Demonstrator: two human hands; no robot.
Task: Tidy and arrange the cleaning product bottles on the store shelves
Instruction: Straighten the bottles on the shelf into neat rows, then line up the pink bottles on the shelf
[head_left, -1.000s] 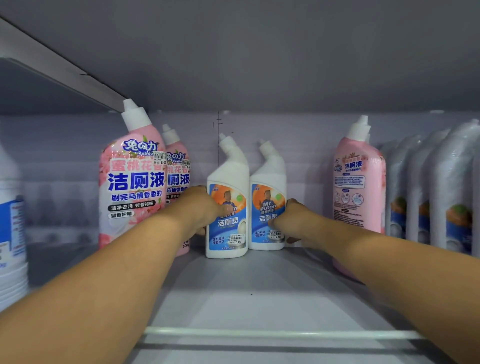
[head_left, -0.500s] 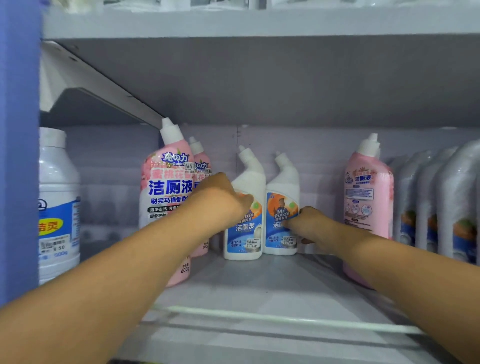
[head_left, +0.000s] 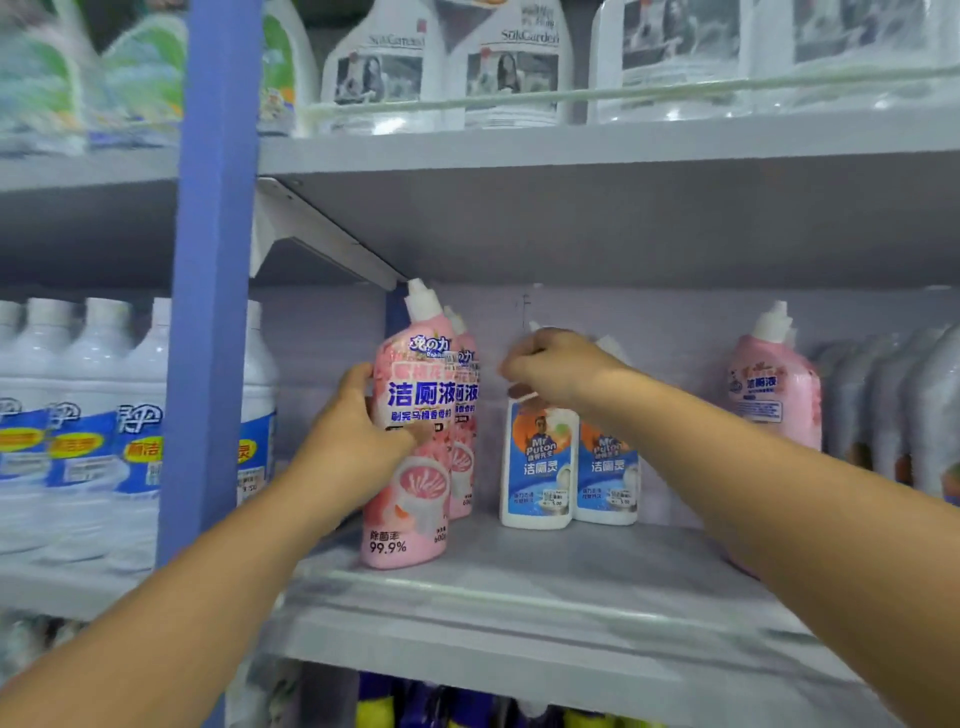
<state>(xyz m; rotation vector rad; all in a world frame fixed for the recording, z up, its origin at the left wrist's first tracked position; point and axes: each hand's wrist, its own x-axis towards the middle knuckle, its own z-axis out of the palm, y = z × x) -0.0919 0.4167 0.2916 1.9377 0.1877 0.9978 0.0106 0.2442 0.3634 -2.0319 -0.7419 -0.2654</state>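
Shelf (head_left: 519, 587): left hand (head_left: 358, 431) grips pink bottle (head_left: 415, 452); right hand (head_left: 556, 364) atop white bottle (head_left: 540, 467).

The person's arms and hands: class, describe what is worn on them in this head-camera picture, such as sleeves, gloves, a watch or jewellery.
Nothing worn shows. Both forearms are bare from the frame's bottom edge up to the wrists, with no sleeve or cuff in view. The left hand and right hand have no gloves, and no watch, bracelet or ring is visible. The fingertips are motion-blurred, so nail details cannot be told.
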